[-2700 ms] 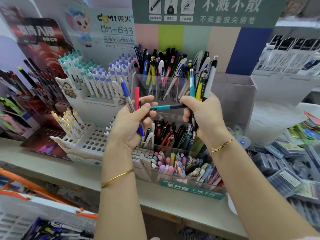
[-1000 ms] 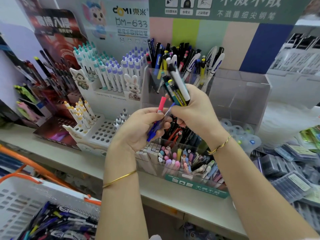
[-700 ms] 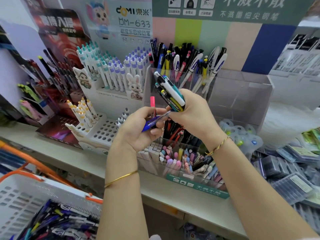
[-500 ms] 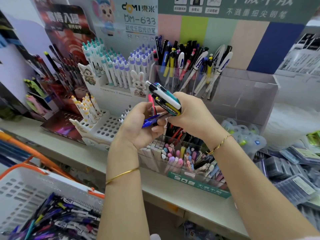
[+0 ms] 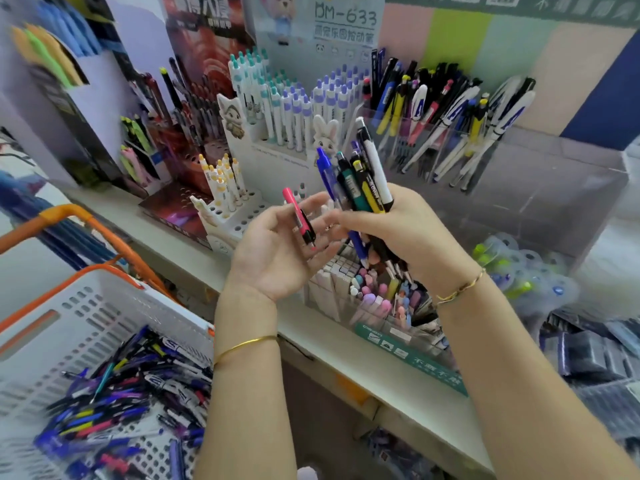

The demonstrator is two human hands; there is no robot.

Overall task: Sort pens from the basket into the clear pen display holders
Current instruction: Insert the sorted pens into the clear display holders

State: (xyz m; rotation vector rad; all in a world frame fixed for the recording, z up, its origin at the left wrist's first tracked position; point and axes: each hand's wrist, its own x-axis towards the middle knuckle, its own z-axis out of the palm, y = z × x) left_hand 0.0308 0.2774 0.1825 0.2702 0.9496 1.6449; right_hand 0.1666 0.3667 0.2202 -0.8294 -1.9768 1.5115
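A store shelf point(image 5: 363, 372) of pale laminate runs from the left-centre to the lower right of the frame, crowded with stationery displays. At upper right stands the clear acrylic pen holder point(image 5: 554, 188); its back compartment bristles with upright pens, and a lower front tier behind a green label strip point(image 5: 412, 362) holds pastel ones. Left of it is a white tiered stand point(image 5: 287, 109) of teal- and purple-capped pens, then a dark red display point(image 5: 194, 98). A pastel-striped backboard point(image 5: 485, 46) rises behind.

At centre frame, the right hand point(image 5: 408, 237) grips a bunch of pens point(image 5: 360, 174) upright in its fist. Just beside it, the left hand point(image 5: 277, 251) lies palm-up, thumb and fingers pinching a pink pen point(image 5: 299, 220).

At lower left, the white basket point(image 5: 104, 282) with orange handles holds a loose heap of pens point(image 5: 131, 393).
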